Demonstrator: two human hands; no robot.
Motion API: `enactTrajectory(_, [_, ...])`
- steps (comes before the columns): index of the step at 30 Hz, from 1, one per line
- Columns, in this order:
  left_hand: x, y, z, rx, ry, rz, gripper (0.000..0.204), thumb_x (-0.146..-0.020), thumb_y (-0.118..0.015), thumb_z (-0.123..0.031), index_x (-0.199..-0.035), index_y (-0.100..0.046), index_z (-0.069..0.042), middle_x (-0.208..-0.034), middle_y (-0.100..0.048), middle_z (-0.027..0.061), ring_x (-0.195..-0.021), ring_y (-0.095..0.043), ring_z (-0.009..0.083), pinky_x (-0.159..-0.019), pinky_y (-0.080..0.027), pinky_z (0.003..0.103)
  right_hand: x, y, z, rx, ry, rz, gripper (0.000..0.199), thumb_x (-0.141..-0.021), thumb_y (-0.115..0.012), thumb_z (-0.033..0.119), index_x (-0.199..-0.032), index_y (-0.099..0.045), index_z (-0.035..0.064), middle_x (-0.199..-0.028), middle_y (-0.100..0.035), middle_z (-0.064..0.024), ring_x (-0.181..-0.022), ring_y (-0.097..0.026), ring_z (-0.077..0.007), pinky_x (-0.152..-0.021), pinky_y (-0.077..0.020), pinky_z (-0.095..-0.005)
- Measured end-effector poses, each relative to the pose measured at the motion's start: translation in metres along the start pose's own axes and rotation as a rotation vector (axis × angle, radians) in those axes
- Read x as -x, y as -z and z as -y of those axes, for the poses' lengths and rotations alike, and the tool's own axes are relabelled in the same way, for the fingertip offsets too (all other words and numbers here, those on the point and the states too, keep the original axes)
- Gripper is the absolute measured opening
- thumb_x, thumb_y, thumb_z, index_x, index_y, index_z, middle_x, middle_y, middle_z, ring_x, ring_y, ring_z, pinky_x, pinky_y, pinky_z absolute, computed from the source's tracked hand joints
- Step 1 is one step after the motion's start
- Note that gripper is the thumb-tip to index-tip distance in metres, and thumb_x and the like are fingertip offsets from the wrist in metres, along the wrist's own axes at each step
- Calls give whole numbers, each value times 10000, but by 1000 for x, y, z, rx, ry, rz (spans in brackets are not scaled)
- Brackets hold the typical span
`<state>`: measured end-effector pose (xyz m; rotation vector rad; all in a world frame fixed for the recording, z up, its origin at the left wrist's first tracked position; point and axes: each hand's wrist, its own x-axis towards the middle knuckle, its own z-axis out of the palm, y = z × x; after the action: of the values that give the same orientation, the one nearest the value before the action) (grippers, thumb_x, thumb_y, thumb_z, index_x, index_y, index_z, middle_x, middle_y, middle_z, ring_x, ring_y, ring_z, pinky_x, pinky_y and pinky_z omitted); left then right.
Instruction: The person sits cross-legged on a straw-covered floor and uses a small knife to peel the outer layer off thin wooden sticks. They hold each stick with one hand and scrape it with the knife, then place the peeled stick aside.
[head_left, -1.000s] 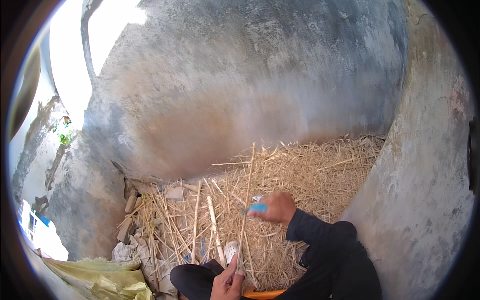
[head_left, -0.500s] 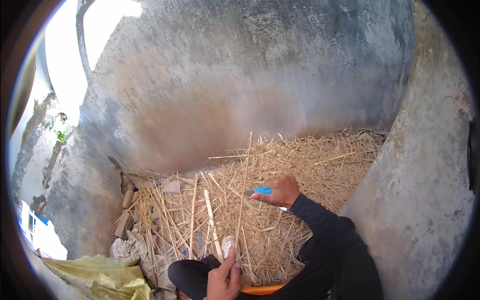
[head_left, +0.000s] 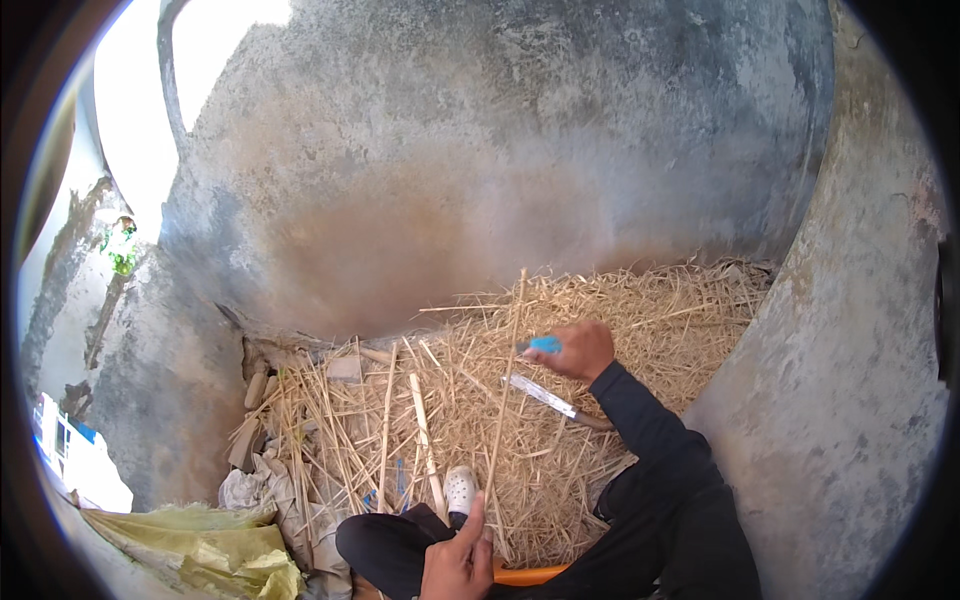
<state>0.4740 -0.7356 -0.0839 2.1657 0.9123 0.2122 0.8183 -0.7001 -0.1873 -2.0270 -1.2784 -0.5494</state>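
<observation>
We hold a long thin stalk upright-slanted over the bed of straw; our left hand pinches its lower end, thumb up and fingers closed on it, low in the view just above our dark-trousered knee; our right hand is closed around a blue-handled tool just beside the stalk's middle, the blue end sticking out toward the stalk, and we cannot tell whether it touches; what the tool's working end looks like is hidden by the fingers

To do this step well, we judge that the left pinch should keep the stalk taut and steady while the right hand works along it, the tool held close against the stalk and away from the left fingers; a loose lower grip would let it bow or slip into the litter

The stalk runs from the left hand up past the right hand, its tip reaching toward the grey concrete wall; a pale knife-like blade lies on the straw just below the right hand; a white clog sits near the left hand; a yellow-green sack lies at lower left
</observation>
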Motion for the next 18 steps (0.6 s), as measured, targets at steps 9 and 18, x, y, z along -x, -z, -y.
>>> enactTrajectory(9, [4, -13, 32, 426, 23, 40, 429, -946, -520, -85, -1359, -450, 5, -647, -536, 40, -564, -433, 42, -531, -356, 211, -14, -4, -43, -206, -473, 278, 787, -792, -422, 799, -452, -499, 94, -405, -427, -56, -361, -456, -198, -367, -334, -370])
enactTrajectory(18, [-23, -4, 29, 1150, 193, 122, 496, -981, -451, -142, -1443, -313, -26, -527, -321, -38, -379, -294, 61, -390, -292, 195, 44, 30, 75, -369, 183, 300, 723, -765, -496, 773, -512, -588, 101, -455, -533, -84, -422, -537, -269, -434, -421, -380])
